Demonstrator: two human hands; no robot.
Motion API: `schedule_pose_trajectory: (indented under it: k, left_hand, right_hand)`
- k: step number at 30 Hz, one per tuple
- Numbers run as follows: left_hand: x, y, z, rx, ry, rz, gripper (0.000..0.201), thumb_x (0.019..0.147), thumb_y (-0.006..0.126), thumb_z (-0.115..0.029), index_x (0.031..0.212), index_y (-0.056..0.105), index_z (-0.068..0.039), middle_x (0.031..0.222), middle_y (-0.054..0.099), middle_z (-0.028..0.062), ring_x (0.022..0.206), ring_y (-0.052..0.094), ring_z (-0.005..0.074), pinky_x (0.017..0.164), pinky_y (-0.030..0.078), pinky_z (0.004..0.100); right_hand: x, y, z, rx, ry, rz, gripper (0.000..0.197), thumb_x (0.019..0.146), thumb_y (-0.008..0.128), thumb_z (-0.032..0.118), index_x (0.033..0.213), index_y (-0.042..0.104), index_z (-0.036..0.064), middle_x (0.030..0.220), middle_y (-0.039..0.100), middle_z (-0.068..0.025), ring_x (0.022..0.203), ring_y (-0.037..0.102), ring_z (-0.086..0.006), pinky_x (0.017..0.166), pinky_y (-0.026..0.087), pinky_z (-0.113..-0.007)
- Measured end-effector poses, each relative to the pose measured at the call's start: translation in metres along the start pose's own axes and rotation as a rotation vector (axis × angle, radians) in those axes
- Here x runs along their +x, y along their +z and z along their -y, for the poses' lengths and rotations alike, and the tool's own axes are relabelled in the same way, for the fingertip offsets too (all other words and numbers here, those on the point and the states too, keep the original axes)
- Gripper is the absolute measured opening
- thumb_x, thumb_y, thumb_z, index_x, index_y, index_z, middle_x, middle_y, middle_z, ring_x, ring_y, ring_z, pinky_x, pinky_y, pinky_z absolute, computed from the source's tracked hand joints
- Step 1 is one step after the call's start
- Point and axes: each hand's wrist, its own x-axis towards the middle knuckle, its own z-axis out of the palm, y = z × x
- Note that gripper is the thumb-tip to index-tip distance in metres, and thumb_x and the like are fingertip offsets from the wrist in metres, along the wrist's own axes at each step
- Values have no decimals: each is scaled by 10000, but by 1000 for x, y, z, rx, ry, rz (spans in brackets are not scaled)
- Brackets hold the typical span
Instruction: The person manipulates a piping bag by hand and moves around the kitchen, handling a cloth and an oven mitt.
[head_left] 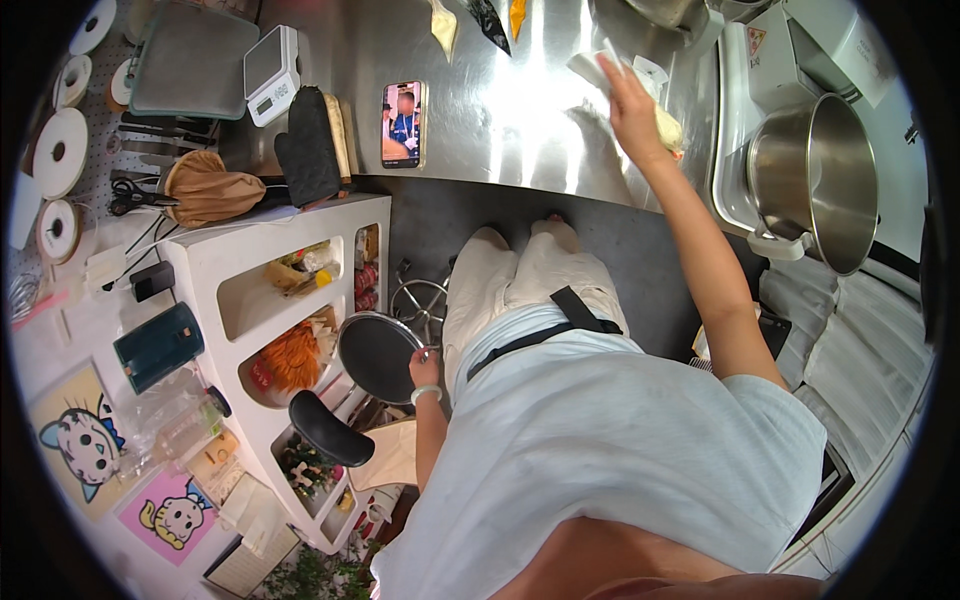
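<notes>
Head view recorded the right hand [632, 105] closed on a white cloth [598, 68] pressed to the steel counter [500, 120], while the left hand [424, 368], far below, gripped the black stool seat [375, 355] at its rim.

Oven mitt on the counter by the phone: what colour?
Black oven mitt, lying beside the phone; seen in the head view.
</notes>
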Motion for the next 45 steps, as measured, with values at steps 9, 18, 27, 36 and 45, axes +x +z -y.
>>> schedule_pose_trajectory:
  k: [9, 18, 27, 36, 45]
  left_hand:
    - [-8, -3, 34, -34, -20, -27, 305, 724, 642, -161, 964, 613, 25, 897, 636, 165, 853, 592, 228, 795, 441, 319]
    - [-18, -6, 74, -150, -79, 56, 229, 766, 611, -69, 967, 602, 41, 885, 644, 120, 819, 602, 160, 749, 460, 263]
    - [11, -26, 38, -101, -86, 37, 262, 767, 607, -77, 993, 566, 51, 855, 626, 99, 774, 577, 158, 719, 452, 266]
    - [45, -4, 12, -76, -75, 126, 273, 743, 637, -83, 990, 589, 23, 897, 612, 108, 812, 551, 178, 750, 433, 293]
    - [49, 7, -49, 105, 98, 108, 311, 729, 645, -141, 996, 595, 11, 930, 616, 126, 863, 581, 218, 779, 448, 316]
  right_hand:
    - [-36, 95, -10, -445, 34, 352, 642, 861, 449, 395, 1316, 308, -36, 1431, 178, -195, 1335, 126, -344, 1079, 88, -472]
    - [-68, 161, 98, -254, -256, 538, 793, 811, 410, 588, 1312, 341, -23, 1426, 199, -191, 1334, 151, -313, 1087, 105, -429]
    - [-86, 155, 110, -196, -458, 643, 716, 823, 450, 524, 1296, 364, -7, 1431, 206, -160, 1334, 170, -271, 1091, 125, -390]
    - [-124, 43, 63, -334, -100, 600, 720, 828, 483, 467, 1330, 295, -14, 1433, 192, -170, 1337, 155, -297, 1086, 128, -425]
    - [-164, -24, 27, -502, 182, 527, 727, 833, 497, 426, 1342, 257, -34, 1449, 135, -173, 1347, 114, -308, 1082, 104, -447]
